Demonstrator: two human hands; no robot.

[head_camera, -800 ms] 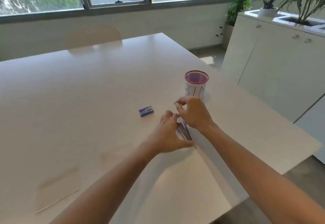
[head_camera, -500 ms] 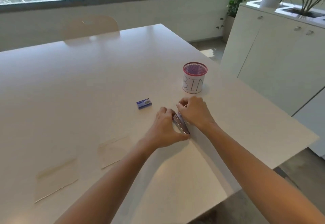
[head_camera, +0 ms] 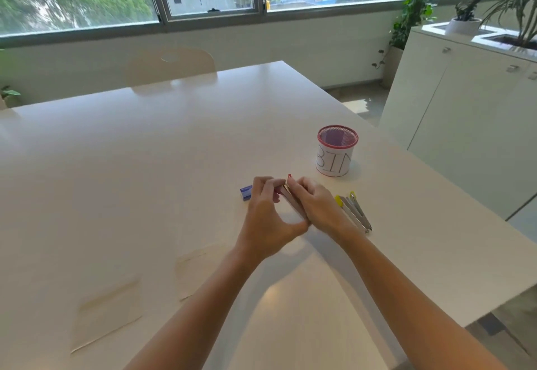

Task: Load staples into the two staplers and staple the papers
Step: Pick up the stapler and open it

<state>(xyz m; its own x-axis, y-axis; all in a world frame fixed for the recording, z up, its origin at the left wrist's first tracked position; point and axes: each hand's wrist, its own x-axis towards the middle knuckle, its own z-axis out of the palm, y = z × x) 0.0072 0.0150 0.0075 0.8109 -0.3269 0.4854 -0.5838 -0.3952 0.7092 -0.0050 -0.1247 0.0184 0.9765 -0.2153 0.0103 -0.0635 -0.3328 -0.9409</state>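
— Stapler [head_camera: 293, 201] at frame centre: who holds it?
— Left hand [head_camera: 268, 218] and right hand [head_camera: 318, 208] both grip it above the counter [head_camera: 145, 166]. Mesh bin [head_camera: 337, 151] upper right; contents unclear.

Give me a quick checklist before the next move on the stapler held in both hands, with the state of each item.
1. Red-tipped stapler held by both the left hand and the right hand: ok.
2. Staples seated in its channel: cannot tell, fingers cover it.
3. Staple box within reach, just left of the left hand on the table: ok.
4. Yellow-tipped stapler lying open beside the right hand, untouched: ok; loaded or not: cannot tell.
5. Papers lying flat at near left, not yet stapled: ok.
6. Mesh cup marked BIN standing upright beyond the hands: ok.
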